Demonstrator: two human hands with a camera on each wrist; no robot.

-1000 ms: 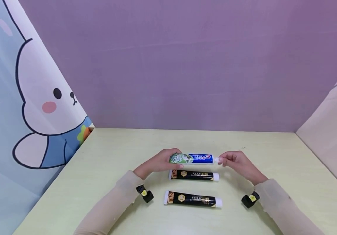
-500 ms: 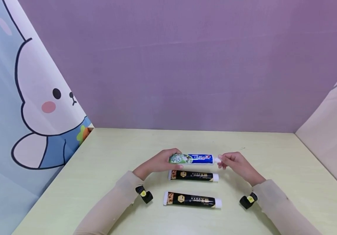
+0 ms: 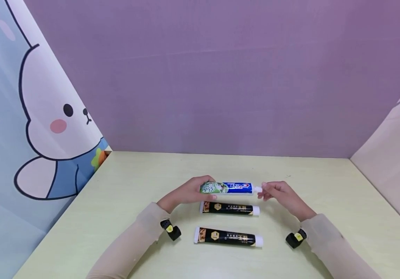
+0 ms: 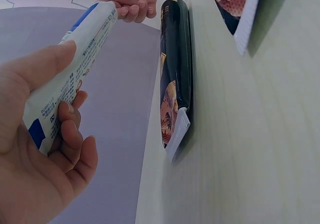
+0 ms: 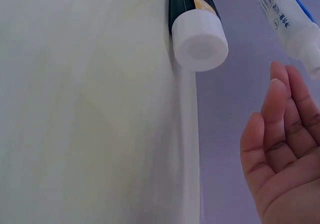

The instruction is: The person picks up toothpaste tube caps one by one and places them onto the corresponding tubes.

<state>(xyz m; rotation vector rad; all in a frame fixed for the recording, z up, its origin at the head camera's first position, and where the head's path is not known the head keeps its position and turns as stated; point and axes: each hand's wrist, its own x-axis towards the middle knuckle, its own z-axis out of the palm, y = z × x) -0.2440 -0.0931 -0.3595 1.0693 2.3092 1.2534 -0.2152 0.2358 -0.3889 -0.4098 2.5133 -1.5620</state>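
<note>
A blue, green and white toothpaste tube (image 3: 236, 188) is held level above the table, its cap end to the right. My left hand (image 3: 191, 190) grips its flat end, thumb on one side and fingers curled round the other in the left wrist view. At the opposite end, my right hand (image 3: 277, 192) pinches the small white cap (image 3: 257, 189) between thumb and fingertip. The lower fingers of that hand curl loosely below the cap in the right wrist view; its thumb is outside that frame. Just nearer than the held tube lies a black toothpaste tube (image 3: 230, 208) with a white cap.
A second black tube (image 3: 228, 236) lies parallel, closer to the front of the pale wooden table (image 3: 144, 166). A purple backdrop (image 3: 220, 77) stands behind the table, with a rabbit-printed cloth (image 3: 60, 128) on the left and a pale cloth (image 3: 395, 166) on the right.
The right fingers have shifted slightly at the cap, and a bit more of its white shows. The left hand keeps its grip; both black tubes lie as before.
</note>
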